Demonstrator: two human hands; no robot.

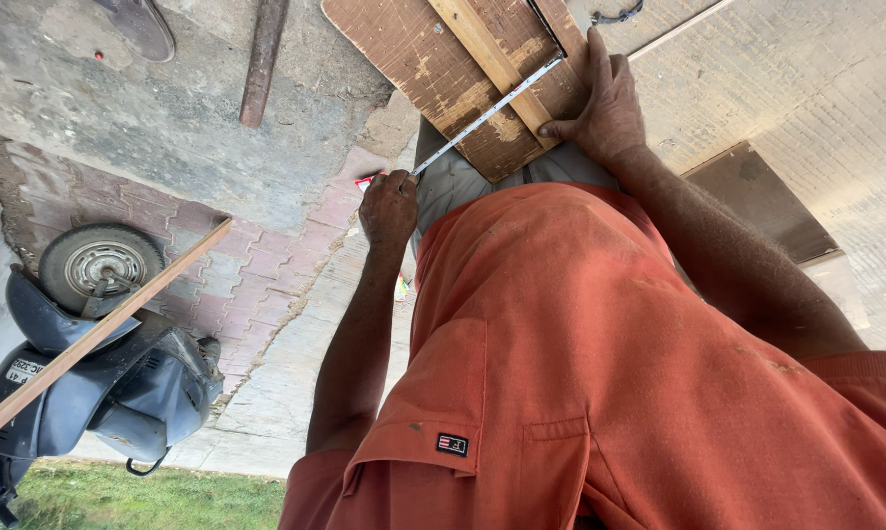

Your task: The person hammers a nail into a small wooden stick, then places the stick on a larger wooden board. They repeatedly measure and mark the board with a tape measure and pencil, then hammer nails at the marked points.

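The tape measure (487, 110) is stretched across a worn brown wooden board (443, 69). The left hand (388, 208) clenches its case end just off the board's edge; the right hand (608, 110) lies flat, fingers pinning the blade. If that pin slackens, the blade could likely snap back. No containers are visible.

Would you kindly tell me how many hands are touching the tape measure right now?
2. The hand at image left grips the tape measure at its case end; the hand at image right presses the blade against the wooden board.
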